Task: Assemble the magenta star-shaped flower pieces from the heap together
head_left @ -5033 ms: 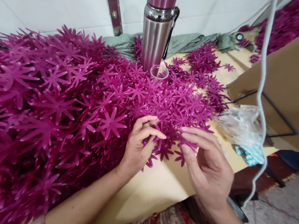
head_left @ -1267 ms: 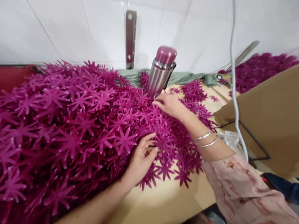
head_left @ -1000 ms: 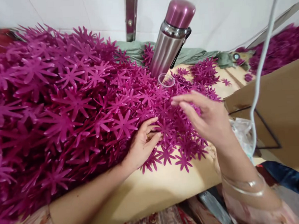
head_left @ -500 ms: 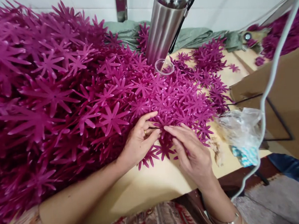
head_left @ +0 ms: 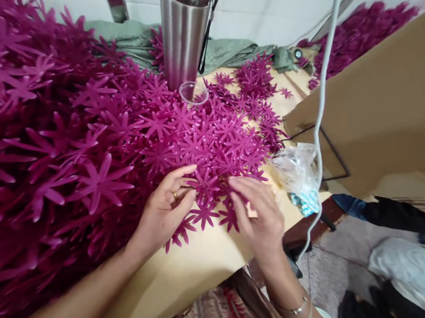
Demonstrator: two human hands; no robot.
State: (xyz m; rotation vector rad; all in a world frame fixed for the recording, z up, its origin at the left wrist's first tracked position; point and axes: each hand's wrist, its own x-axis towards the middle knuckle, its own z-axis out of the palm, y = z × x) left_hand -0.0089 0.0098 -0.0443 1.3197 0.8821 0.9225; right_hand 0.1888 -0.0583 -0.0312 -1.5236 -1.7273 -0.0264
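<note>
Magenta artificial flower pieces with narrow, finger-like petals lie in a big heap (head_left: pixel 102 180) on the left and middle of the table. My left hand (head_left: pixel 161 207), with a ring on one finger, pinches a flower piece (head_left: pixel 204 184) by its petals between thumb and fingers. To the right of it, my right hand (head_left: pixel 261 213) hovers over the edge of the heap, slightly blurred. Its fingers are loosely bent, the thumb stands apart from them, and nothing shows between them. A few loose flower pieces (head_left: pixel 204 214) lie on the table below and between the hands.
Behind the heap stands a steel flask (head_left: pixel 185 40), with a clear plastic lid (head_left: pixel 193 93) at its foot. A clear plastic bag (head_left: pixel 295 166), a white cable (head_left: pixel 321 109) and a big cardboard box (head_left: pixel 382 110) are to the right. Green cloth (head_left: pixel 227 52) lies along the wall.
The view has swung to the right, so the flask and heap sit further left. My right hand has drawn away from the flower piece; my left hand still pinches it.
</note>
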